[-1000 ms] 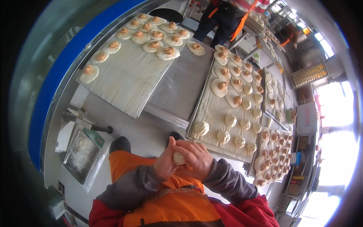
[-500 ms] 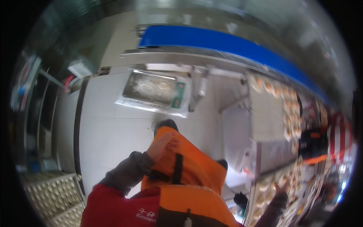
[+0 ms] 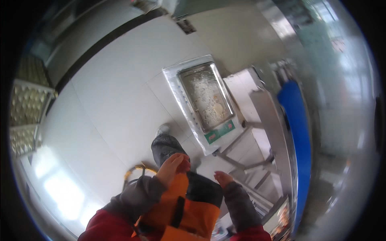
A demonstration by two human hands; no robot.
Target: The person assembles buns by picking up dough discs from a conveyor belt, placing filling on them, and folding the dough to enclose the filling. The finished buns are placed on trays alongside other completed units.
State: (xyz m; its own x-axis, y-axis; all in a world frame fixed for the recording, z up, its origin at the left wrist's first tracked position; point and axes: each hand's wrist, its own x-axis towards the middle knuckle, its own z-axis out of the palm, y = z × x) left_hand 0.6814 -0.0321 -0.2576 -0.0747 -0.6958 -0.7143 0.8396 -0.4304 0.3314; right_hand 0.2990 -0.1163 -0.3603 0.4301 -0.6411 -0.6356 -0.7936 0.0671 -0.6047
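My left hand (image 3: pixel 173 168) hangs in front of the orange apron (image 3: pixel 195 217), fingers loosely bent, with nothing visible in it. A little to its right is my right hand (image 3: pixel 223 178), partly covered by the grey sleeve; most of its fingers are hidden. Neither hand touches the shallow metal tray (image 3: pixel 230 102) ahead of me. White residue covers the tray's bottom, with a round pale piece in its near end. Under the tray lies a flat white plastic-covered package (image 3: pixel 177 86) with a green patch, down on the tiles.
A metal stand (image 3: pixel 277 140) with a blue strip (image 3: pixel 297 148) runs along the right. Pale tiled floor (image 3: pixel 96 100) spreads to the left, crossed by a dark band (image 3: pixel 96 50). Racked trays (image 3: pixel 26 104) of small pale pieces stand at the far left. My dark shoe and trouser leg (image 3: pixel 167 146) show ahead.
My view has swung right, so the tray and blue strip appear turned. My right hand has left the trays of round pale pieces and is now in front of my body.
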